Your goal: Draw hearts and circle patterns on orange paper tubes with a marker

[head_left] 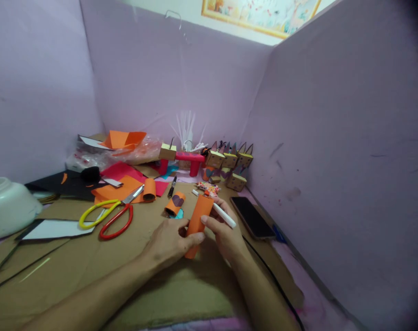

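My left hand (171, 246) is closed on the lower left side of a long, narrow piece of orange paper (199, 214), thumb across its front. Whether the paper is flat or rolled I cannot tell. The thumb of my right hand (226, 227) presses on its right edge, with the other fingers partly hidden behind. A white pen (224, 215) also rests in my right hand, slanting past the paper. Just beyond my left hand lies an orange paper tube (175, 203) with a dark heart, touching a small blue scrap (176, 214). Another orange tube (149, 189) stands farther left.
Scissors (126, 200) with yellow and red handles lie open on the cardboard (74, 276) at left. A phone (252, 217) and a black cable (274, 278) are at right. Several cardboard box heads (229, 160) line the back. A white pot (9, 209) stands far left.
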A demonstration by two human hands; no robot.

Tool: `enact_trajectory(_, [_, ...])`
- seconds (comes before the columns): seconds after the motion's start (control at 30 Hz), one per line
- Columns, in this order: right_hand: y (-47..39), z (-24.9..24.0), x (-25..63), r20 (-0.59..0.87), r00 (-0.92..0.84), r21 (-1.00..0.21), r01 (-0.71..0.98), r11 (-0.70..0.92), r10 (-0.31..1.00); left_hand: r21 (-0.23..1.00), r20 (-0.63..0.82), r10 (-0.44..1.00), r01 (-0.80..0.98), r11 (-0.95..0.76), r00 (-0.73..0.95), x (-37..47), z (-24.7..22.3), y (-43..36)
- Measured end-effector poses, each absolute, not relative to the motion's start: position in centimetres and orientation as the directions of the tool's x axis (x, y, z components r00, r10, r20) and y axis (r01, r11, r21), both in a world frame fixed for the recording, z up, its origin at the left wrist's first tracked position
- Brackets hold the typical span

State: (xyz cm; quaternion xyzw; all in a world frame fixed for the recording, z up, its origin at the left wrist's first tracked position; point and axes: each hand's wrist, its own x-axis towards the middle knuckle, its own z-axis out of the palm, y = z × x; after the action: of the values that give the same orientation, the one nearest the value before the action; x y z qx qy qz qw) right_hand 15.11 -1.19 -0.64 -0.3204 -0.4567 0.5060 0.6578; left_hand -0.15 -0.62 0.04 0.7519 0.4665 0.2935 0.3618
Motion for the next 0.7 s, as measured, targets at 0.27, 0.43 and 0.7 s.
enact_trajectory(0.27, [-1.5,-0.6,15.0,0.329,0.02,-0.895,-0.312,0.319,0.944,0.989,-0.04,0.891,0.145,-0.029,0.453,0.3,0.0,-0.5])
enact_trajectory(0.43, [-1.4,-0.2,15.2,0.406,0.276,-0.895,-0.074,0.44,0.871,0.975,-0.198,0.907,-0.015,0.219,0.372,0.2,-0.2,-0.1])
enact_trajectory(0.7, [-2.6,-0.2,15.6,0.597,0.299,-0.802,0.207,0.56,0.744,0.977,-0.212,0.927,0.04,0.21,0.31,0.4,-0.5,0.1])
